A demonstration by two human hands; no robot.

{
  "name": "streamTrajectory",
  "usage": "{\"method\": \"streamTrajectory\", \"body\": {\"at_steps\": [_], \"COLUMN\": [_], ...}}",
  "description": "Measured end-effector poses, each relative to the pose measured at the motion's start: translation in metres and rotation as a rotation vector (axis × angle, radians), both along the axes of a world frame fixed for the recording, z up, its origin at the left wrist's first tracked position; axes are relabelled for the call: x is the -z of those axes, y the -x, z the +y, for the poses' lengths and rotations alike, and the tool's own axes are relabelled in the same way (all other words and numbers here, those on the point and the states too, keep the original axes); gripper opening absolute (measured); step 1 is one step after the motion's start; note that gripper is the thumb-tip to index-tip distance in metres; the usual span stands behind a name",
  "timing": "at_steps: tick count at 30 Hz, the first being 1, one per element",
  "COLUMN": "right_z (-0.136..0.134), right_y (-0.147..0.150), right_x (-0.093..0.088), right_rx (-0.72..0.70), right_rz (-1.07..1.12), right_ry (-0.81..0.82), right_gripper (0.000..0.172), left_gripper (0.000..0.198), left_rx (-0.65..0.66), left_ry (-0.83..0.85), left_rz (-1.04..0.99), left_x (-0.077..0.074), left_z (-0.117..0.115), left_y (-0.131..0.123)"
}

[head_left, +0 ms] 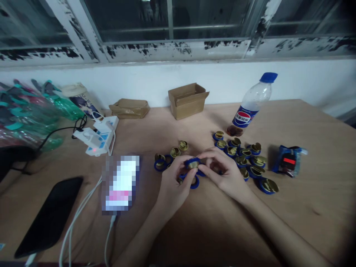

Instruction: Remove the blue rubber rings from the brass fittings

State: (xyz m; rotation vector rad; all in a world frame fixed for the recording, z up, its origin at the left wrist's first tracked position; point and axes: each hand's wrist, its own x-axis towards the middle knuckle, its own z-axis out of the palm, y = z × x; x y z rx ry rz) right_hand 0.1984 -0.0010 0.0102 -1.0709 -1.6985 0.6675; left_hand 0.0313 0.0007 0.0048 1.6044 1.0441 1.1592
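Observation:
Between both hands, low over the table, is a round brass-coloured fitting with a blue ring (192,163). My left hand (174,181) pinches it from the left with thumb and fingers. The fingers of my right hand (224,170) are closed on its right side. A loose blue ring (195,181) lies just below my left fingers, partly covered. Behind the left hand sit loose brass fittings (183,145), and another fitting (159,160) rests by a blue ring at the left. Several brass fittings with blue rings (246,152) spread out beyond my right hand.
A cola bottle (246,111) stands at the back right, near a small blue plastic packet (289,161). Two cardboard boxes (189,102) are by the wall. To the left lie a lit phone (122,181), a dark phone (51,215), cables and a power strip (101,139).

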Motion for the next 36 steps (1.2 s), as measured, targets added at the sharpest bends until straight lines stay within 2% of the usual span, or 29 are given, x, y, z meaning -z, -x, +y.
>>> {"method": "streamTrajectory", "body": {"at_steps": [5,10,16,23,29,36], "right_z": [-0.006,-0.01,-0.012,-0.018,-0.016,-0.013], "right_y": [0.007,0.013,0.016,0.022,0.021,0.017], "right_x": [0.002,0.005,0.008,0.018,0.019,0.019], "right_rx": [0.129,0.187,0.211,0.245,0.224,0.185], "right_rz": [-0.102,-0.14,-0.155,-0.178,-0.248,-0.269], "right_ry": [-0.185,-0.262,-0.248,-0.311,-0.271,-0.199], "right_gripper": [0.015,0.018,0.019,0.029,0.024,0.019], "left_gripper": [0.022,0.023,0.022,0.02,0.018,0.018], "left_rx": [-0.05,-0.06,-0.052,-0.074,-0.074,-0.045], "left_ry": [-0.073,-0.099,-0.085,-0.067,-0.045,-0.032], "left_rz": [0.073,0.104,0.067,0.029,0.11,0.162], "left_x": [0.006,0.007,0.007,0.006,0.002,0.008], "left_z": [0.0,-0.001,-0.001,-0.004,-0.006,-0.004], "left_y": [0.002,0.002,0.002,0.002,0.004,0.005]}}
